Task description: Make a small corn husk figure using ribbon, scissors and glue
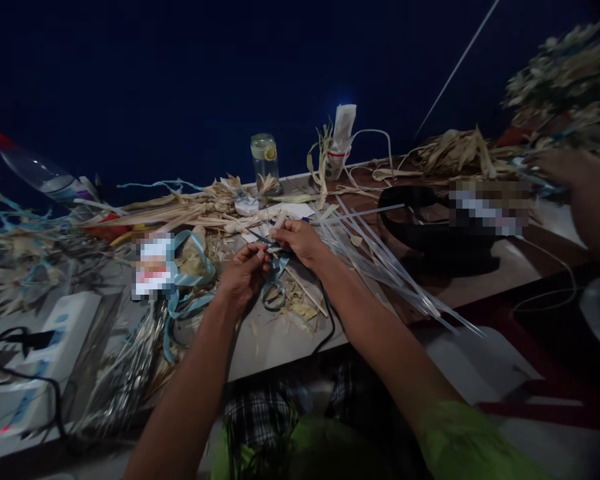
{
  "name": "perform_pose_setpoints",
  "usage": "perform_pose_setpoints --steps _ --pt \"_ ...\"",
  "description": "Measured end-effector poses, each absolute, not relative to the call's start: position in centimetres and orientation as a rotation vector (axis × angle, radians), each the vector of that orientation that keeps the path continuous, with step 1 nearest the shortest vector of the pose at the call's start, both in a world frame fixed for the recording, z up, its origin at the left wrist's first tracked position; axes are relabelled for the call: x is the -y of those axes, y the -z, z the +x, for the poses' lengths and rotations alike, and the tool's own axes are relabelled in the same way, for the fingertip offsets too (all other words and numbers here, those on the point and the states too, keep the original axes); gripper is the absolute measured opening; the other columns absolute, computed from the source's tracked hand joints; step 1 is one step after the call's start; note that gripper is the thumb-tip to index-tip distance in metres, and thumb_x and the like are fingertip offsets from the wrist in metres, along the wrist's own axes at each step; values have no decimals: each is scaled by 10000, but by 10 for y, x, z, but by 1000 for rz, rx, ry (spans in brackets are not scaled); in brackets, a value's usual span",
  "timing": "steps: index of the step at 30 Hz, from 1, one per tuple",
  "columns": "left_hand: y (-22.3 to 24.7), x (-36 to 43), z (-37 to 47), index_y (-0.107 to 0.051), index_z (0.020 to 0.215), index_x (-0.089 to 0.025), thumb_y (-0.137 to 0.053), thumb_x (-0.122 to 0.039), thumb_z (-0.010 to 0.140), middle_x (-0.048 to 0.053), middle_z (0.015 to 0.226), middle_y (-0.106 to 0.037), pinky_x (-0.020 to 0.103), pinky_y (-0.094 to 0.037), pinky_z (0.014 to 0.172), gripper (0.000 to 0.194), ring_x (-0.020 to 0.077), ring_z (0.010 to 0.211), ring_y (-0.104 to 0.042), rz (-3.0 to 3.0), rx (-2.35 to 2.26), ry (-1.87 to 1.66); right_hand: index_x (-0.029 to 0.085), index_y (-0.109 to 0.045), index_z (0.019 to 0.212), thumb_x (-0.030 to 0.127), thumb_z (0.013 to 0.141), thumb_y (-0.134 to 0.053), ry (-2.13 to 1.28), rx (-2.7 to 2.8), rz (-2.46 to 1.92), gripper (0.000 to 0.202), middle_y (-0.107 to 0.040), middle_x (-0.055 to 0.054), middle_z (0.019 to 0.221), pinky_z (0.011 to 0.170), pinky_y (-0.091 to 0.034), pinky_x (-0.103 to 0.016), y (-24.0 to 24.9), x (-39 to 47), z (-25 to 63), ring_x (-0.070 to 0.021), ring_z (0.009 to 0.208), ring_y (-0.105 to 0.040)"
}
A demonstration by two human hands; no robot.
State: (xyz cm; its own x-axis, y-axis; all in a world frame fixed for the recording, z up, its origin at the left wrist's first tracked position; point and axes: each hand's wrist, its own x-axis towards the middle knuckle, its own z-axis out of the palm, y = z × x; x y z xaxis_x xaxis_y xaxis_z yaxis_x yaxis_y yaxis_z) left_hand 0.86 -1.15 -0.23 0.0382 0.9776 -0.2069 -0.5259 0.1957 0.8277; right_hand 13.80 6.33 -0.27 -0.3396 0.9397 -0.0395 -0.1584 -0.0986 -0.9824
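Observation:
My left hand (244, 275) is closed in a pinch over the table, its fingertips close to those of my right hand. My right hand (299, 241) is also pinched, with a pale strip (279, 220) sticking up from its fingers. What lies between the left fingertips is too small and dim to make out. A thin dark pointed piece (261, 237) shows just by the fingers. Below the hands hangs or lies a light-blue ribbon (275, 293); a thin stick (306, 291) and dry husk scraps (300, 308) lie beside it.
Clear plastic strips (395, 273) spread to the right, near a black holder (425, 227). Dried husks (195, 213), a lidded bottle (265, 160) and a cup (336, 163) stand behind. Wire bundles (130, 360) and a power strip (55, 360) lie left. Another person's arm (593, 200) reaches in right.

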Motion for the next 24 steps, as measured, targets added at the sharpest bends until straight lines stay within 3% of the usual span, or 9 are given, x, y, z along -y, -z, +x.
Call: perform_pose_setpoints --steps 8,24 --pt "3 13 10 -550 957 -173 -731 -164 604 -30 615 -562 189 -392 516 397 62 510 -495 735 -884 -1318 154 -490 544 293 595 -660 -1635 1273 -936 225 -443 67 438 428 -232 -204 2 -62 137 -39 410 -348" --pt "7 9 11 -631 807 -125 -737 -140 561 -9 591 -577 156 -399 500 268 43 507 -489 626 -912 -1341 133 -539 591 340 557 -710 -1720 1315 -929 271 -516 49 488 433 -251 -196 0 -59 137 -37 422 -371"
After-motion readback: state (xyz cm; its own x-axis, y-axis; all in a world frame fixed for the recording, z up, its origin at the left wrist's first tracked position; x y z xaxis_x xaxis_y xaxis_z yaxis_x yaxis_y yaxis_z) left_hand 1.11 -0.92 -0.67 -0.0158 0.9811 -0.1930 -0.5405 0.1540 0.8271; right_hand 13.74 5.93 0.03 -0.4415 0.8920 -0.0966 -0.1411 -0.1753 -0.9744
